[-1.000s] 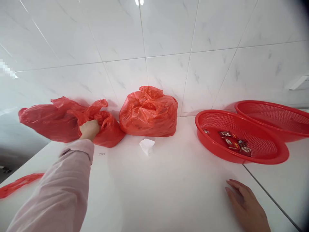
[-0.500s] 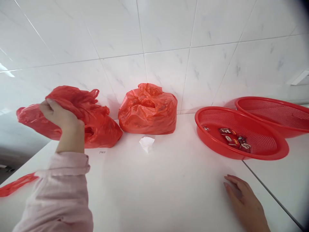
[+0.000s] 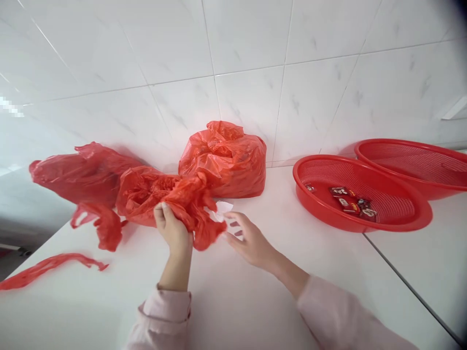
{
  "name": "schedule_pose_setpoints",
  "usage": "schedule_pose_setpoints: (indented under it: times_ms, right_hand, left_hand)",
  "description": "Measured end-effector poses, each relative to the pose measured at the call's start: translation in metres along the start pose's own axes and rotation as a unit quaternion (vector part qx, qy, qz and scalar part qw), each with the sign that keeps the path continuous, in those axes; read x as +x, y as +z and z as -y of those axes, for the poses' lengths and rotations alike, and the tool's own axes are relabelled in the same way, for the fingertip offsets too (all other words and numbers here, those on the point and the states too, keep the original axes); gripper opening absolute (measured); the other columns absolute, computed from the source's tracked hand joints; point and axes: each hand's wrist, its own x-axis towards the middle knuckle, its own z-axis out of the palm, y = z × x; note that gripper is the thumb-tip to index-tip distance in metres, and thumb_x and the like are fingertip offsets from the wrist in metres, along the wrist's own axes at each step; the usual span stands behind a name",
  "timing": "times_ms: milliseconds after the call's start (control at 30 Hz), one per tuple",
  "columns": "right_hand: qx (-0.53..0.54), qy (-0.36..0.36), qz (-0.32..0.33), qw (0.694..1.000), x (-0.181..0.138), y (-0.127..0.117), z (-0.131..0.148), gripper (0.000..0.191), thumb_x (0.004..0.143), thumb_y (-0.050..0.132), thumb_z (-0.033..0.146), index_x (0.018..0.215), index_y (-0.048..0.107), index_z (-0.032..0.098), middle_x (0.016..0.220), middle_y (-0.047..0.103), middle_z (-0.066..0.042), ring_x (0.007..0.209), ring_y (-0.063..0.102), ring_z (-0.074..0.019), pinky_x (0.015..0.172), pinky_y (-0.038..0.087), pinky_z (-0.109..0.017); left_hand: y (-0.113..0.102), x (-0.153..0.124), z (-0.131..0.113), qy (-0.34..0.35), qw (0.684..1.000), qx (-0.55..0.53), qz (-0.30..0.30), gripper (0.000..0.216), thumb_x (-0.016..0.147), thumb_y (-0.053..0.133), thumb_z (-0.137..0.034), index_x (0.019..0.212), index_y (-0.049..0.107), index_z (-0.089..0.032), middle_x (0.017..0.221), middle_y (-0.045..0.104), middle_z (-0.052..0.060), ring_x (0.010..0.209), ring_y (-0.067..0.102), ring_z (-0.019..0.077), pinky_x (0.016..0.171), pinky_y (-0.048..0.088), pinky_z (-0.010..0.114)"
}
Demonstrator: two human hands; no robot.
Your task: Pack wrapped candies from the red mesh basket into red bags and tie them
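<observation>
My left hand (image 3: pixel 172 229) pinches the gathered top of a red plastic bag (image 3: pixel 146 187), pulling a crumpled flap of it over to the right. Close to that flap's end is my right hand (image 3: pixel 250 239), its fingers apart and holding nothing. Whether its fingertips touch the plastic I cannot tell. Just behind my right hand lies a white scrap of paper (image 3: pixel 223 208), partly hidden by the bag. Another full red bag (image 3: pixel 233 165), bunched at the top, stands against the wall behind. More red plastic (image 3: pixel 83 175) spreads out to the left.
A red perforated basket (image 3: pixel 361 224) on the right holds several small dark-red wrapped packets (image 3: pixel 348 204). A second red basket (image 3: pixel 412 148) stands behind it. A red plastic strip (image 3: pixel 47 267) lies at the left on the white table (image 3: pixel 233 301). Behind is a tiled wall (image 3: pixel 248 92).
My left hand has moved right and toward me, drawing the bag's top across. My right hand has come left from near the basket to the bag.
</observation>
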Motion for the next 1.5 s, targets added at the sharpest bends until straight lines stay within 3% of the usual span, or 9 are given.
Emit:
schedule_pose_setpoints:
  times_ms: [167,400,533,633,700,900,1167,1300,1500]
  right_hand:
    - [-0.067,-0.001,-0.001,0.998,0.048,0.052,-0.042,0.036,0.084,0.062,0.028,0.120,0.056,0.024,0.116,0.065,-0.007,0.102,0.063,-0.0211,0.089,0.049,-0.037]
    - [-0.088,-0.011,0.009,0.996,0.033,0.035,-0.060,0.019,0.088,0.058,0.035,0.100,0.066,0.022,0.100,0.067,-0.005,0.087,0.063,-0.0186,0.082,0.049,-0.034]
    - [-0.171,-0.071,0.128,0.974,0.010,0.030,-0.055,0.062,0.064,0.081,0.046,0.120,0.063,0.028,0.118,0.062,-0.007,0.106,0.056,-0.0270,0.092,0.045,-0.041]
    - [-0.246,-0.079,0.176,0.950,-0.005,0.021,-0.056,0.032,0.074,0.071,0.022,0.106,0.071,0.027,0.103,0.066,-0.005,0.095,0.059,-0.0243,0.087,0.044,-0.040]
    - [-0.244,-0.063,0.145,0.957,-0.012,0.007,-0.056,0.030,0.077,0.060,0.009,0.098,0.072,0.027,0.096,0.067,-0.003,0.089,0.060,-0.0205,0.084,0.044,-0.037]
    - [-0.022,0.075,0.008,0.997,-0.034,-0.047,-0.048,0.019,0.088,0.051,0.023,0.096,0.068,0.022,0.092,0.066,-0.003,0.084,0.060,-0.0185,0.074,0.046,-0.031]
    - [0.220,0.187,-0.122,0.950,-0.068,-0.073,-0.053,0.050,0.086,0.049,0.065,0.071,0.051,0.018,0.065,0.056,-0.002,0.061,0.051,-0.0143,0.058,0.039,-0.029]
    - [0.284,0.205,-0.107,0.930,-0.078,-0.073,-0.051,0.048,0.086,0.051,0.063,0.074,0.056,0.017,0.064,0.057,-0.002,0.060,0.052,-0.0145,0.058,0.040,-0.028]
    - [0.413,0.204,-0.217,0.860,-0.100,-0.101,-0.063,0.030,0.079,0.069,0.046,0.078,0.065,0.016,0.074,0.064,-0.003,0.068,0.058,-0.0150,0.065,0.048,-0.027]
  left_hand:
    - [-0.033,-0.017,0.030,-0.069,0.997,0.046,0.002,0.023,0.090,0.047,-0.044,0.082,0.048,-0.023,0.078,0.053,-0.003,0.070,0.056,0.0123,0.071,0.049,0.027]
    - [-0.076,0.014,0.034,-0.010,0.986,0.160,-0.033,0.022,0.088,0.051,-0.040,0.104,0.050,-0.025,0.111,0.057,0.006,0.105,0.058,0.0215,0.097,0.043,0.041]
    - [-0.082,-0.014,0.011,0.101,0.959,0.249,0.092,0.034,0.081,0.064,-0.030,0.115,0.060,-0.031,0.141,0.048,0.006,0.136,0.038,0.0271,0.116,0.019,0.045]
    - [-0.075,-0.027,0.017,0.193,0.849,0.389,0.302,0.026,0.086,0.058,-0.027,0.107,0.069,-0.036,0.138,0.056,0.002,0.138,0.037,0.0287,0.118,0.003,0.050]
    - [-0.066,-0.020,0.035,0.179,0.786,0.447,0.387,0.024,0.086,0.058,-0.032,0.105,0.071,-0.038,0.135,0.060,0.002,0.136,0.040,0.0316,0.116,-0.002,0.057]
    - [-0.034,0.031,0.083,0.123,0.755,0.513,0.391,0.020,0.083,0.060,-0.030,0.094,0.076,-0.027,0.135,0.060,0.009,0.137,0.036,0.0381,0.110,-0.003,0.068]
    - [-0.008,-0.036,0.010,0.139,0.808,0.464,0.336,0.031,0.093,0.046,-0.039,0.108,0.066,-0.021,0.133,0.053,0.015,0.141,0.026,0.0347,0.110,0.000,0.068]
    - [0.004,-0.108,-0.019,-0.073,0.813,0.205,0.540,0.063,0.080,0.065,-0.040,0.138,0.045,-0.027,0.137,0.053,0.010,0.124,0.051,0.0262,0.101,0.042,0.040]
    - [-0.002,-0.117,-0.018,-0.281,0.775,0.185,0.535,0.028,0.076,0.052,-0.020,0.095,0.072,-0.018,0.070,0.066,0.001,0.060,0.057,0.0156,0.055,0.041,0.024]
